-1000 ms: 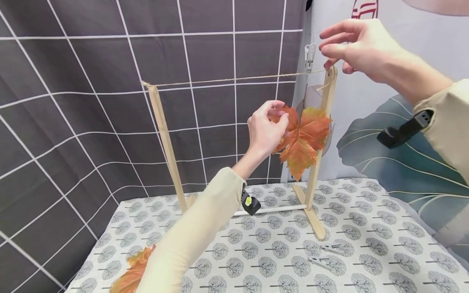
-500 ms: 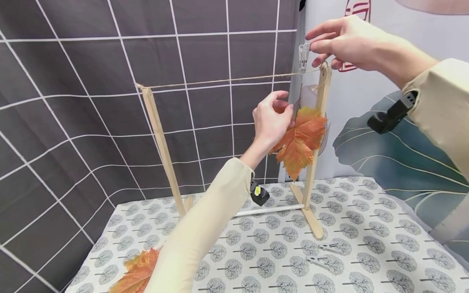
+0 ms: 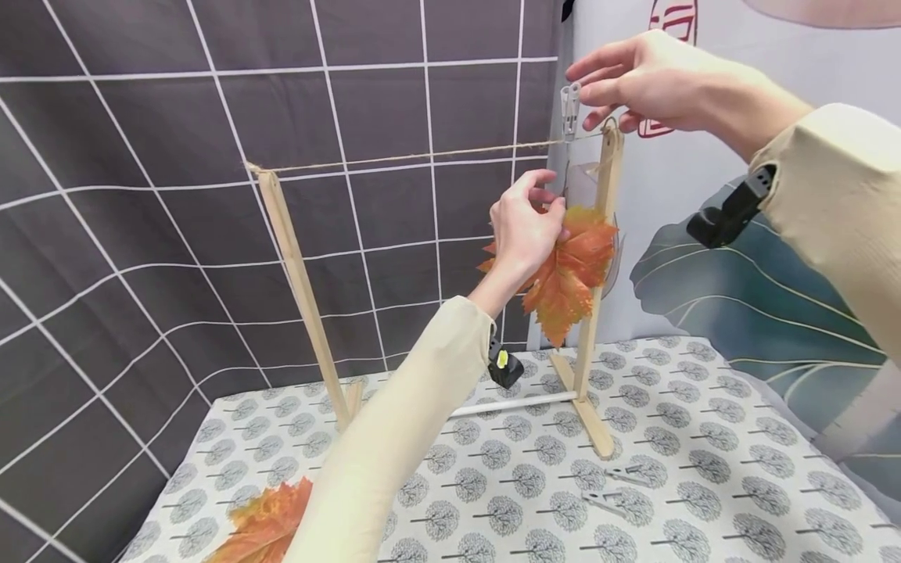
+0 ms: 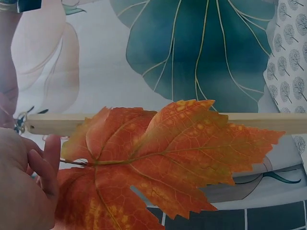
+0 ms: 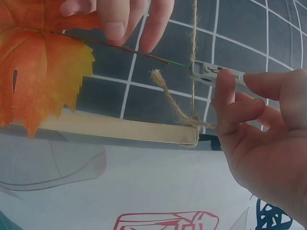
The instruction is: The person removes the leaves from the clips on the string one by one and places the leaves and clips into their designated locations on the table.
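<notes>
My right hand (image 3: 655, 86) pinches a grey clothespin (image 5: 205, 72) standing on the twine line (image 5: 194, 33), beside the right post's top. From the clothespin hangs an orange artificial maple leaf (image 3: 568, 274); its brown stem (image 5: 129, 49) ends in a green tip at the jaws. Below, my left hand (image 3: 524, 223) is at the upper part of this leaf, fingers loosely bent. In the right wrist view its fingertips (image 5: 115, 31) lie right along the stem, overlapping the leaf edge. The left wrist view shows the leaf's veined face, with the left hand beside the stem.
The twine spans two wooden posts (image 3: 299, 289), joined low by a white rod (image 3: 521, 404). Another orange leaf (image 3: 263, 524) lies at the front left, partly behind the left sleeve. Two more clothespins (image 3: 604, 503) rest on the tree-print cloth (image 3: 493, 489). A dark grid-patterned curtain (image 3: 380, 102) hangs behind.
My right hand has come from beside the post's top onto the clothespin. My left hand has shifted right across the leaf to its stem, and the leaf has turned a little.
</notes>
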Demonstrator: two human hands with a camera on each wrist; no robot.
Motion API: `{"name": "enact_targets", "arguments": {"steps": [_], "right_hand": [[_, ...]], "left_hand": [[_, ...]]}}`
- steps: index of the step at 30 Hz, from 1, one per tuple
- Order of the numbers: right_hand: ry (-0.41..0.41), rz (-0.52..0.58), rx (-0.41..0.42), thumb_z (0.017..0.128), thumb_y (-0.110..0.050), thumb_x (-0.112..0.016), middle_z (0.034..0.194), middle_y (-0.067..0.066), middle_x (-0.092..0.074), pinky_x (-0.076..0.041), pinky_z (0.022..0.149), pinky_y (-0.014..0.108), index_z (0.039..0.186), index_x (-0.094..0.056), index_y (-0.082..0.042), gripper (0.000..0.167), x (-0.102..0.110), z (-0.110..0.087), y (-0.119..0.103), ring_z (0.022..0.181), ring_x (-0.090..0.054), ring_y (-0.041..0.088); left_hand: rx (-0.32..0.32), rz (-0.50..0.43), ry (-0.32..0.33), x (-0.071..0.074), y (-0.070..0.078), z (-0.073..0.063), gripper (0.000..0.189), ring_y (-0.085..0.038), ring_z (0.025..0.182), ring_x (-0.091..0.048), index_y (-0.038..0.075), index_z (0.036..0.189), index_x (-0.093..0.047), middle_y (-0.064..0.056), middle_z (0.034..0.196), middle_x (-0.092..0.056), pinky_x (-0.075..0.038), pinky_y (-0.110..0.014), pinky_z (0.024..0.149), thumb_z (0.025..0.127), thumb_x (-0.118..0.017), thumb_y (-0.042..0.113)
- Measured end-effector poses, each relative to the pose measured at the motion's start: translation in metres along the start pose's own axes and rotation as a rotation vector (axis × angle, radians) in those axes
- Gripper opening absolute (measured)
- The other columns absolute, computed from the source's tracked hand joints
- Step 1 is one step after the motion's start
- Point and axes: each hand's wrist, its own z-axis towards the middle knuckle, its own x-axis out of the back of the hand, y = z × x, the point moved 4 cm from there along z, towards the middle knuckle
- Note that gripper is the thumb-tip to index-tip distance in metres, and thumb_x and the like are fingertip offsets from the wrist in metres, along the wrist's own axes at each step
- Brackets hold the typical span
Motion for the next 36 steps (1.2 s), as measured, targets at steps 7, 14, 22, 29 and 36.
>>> {"name": "enact_targets", "arguments": {"steps": [7, 14, 22, 29, 36], "right_hand": [[-0.016, 0.047, 0.004, 0.1, -0.025, -0.06, 0.118, 0.001, -0.058, -0.048, 0.059, 0.022, 0.151, -0.043, -0.017, 0.055, -0.0017, 0.0059, -0.0026, 0.089, -0.064, 0.011], [-0.025, 0.058, -0.029, 0.1, -0.027, -0.061, 0.113, 0.0, -0.059, -0.046, 0.056, 0.022, 0.152, -0.043, -0.017, 0.056, -0.0047, 0.0084, -0.0005, 0.087, -0.063, 0.011], [-0.021, 0.042, -0.069, 0.099, -0.033, -0.06, 0.09, -0.004, -0.066, -0.03, 0.043, 0.028, 0.15, -0.046, -0.02, 0.055, -0.0048, 0.0072, 0.0003, 0.066, -0.056, 0.013], [-0.014, 0.056, -0.066, 0.099, -0.034, -0.061, 0.092, -0.004, -0.065, -0.031, 0.044, 0.028, 0.145, -0.05, -0.021, 0.05, -0.0044, 0.0083, 0.0006, 0.069, -0.058, 0.015], [-0.004, 0.101, -0.066, 0.098, -0.031, -0.063, 0.094, -0.001, -0.062, -0.033, 0.042, 0.027, 0.138, -0.055, -0.023, 0.041, -0.0031, 0.0084, 0.0015, 0.066, -0.057, 0.015]], "left_hand": [[0.041, -0.002, 0.002, -0.0024, 0.0006, 0.0023, 0.031, 0.001, 0.049, -0.062, 0.013, 0.121, -0.068, 0.003, 0.093, -0.071, -0.044, -0.011, 0.075, 0.09, -0.069, 0.008], [0.05, -0.017, -0.003, -0.0048, -0.0011, 0.0034, 0.03, -0.001, 0.049, -0.063, 0.009, 0.121, -0.067, -0.001, 0.093, -0.071, -0.047, -0.011, 0.068, 0.091, -0.068, 0.006], [0.037, -0.004, 0.003, -0.0049, -0.0027, 0.0044, 0.026, -0.001, 0.048, -0.062, 0.009, 0.116, -0.069, 0.002, 0.085, -0.07, -0.046, -0.012, 0.067, 0.09, -0.069, 0.005], [0.032, -0.026, 0.007, -0.0033, -0.0032, 0.0037, 0.022, -0.003, 0.047, -0.062, 0.008, 0.112, -0.07, 0.001, 0.081, -0.069, -0.048, -0.012, 0.066, 0.091, -0.067, 0.004], [0.037, -0.023, 0.01, -0.0025, -0.0028, 0.0039, 0.019, -0.003, 0.046, -0.062, 0.009, 0.11, -0.071, 0.001, 0.081, -0.07, -0.047, -0.012, 0.067, 0.091, -0.067, 0.005]]}}
